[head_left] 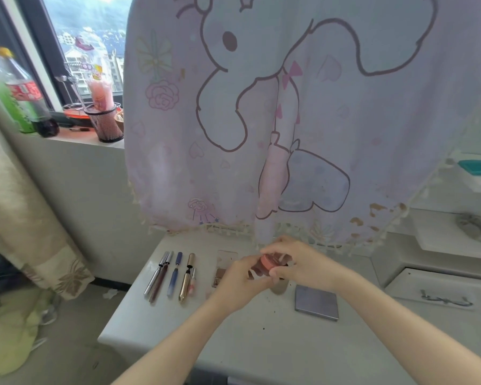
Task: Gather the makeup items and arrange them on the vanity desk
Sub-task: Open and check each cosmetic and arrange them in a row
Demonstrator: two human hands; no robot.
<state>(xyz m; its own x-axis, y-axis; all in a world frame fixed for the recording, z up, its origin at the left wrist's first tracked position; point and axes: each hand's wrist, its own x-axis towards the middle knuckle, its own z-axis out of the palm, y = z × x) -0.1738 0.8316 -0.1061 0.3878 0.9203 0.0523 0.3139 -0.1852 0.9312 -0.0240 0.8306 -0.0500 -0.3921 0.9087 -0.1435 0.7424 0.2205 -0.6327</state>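
Both hands meet over the middle of the white vanity desk (233, 337). My left hand (238, 284) and my right hand (297, 262) together hold a small round pink blush compact (267, 262) just above the desk. Left of them lie several pens and slim tubes in a row: a silver pen (157, 273), a dark red pencil (161, 279), a blue pen (175, 273) and a gold tube (186, 279). An open eyeshadow palette (224, 266) lies partly hidden behind my left hand. A closed square purple compact (317, 302) rests to the right.
A pink cartoon-print cloth (261, 120) hangs over the back of the desk. Drawers (439, 290) and shelves stand at the right. The windowsill at the left holds soda bottles (28, 95) and a black mesh cup (104, 122). A beige curtain (19, 204) hangs at the left.
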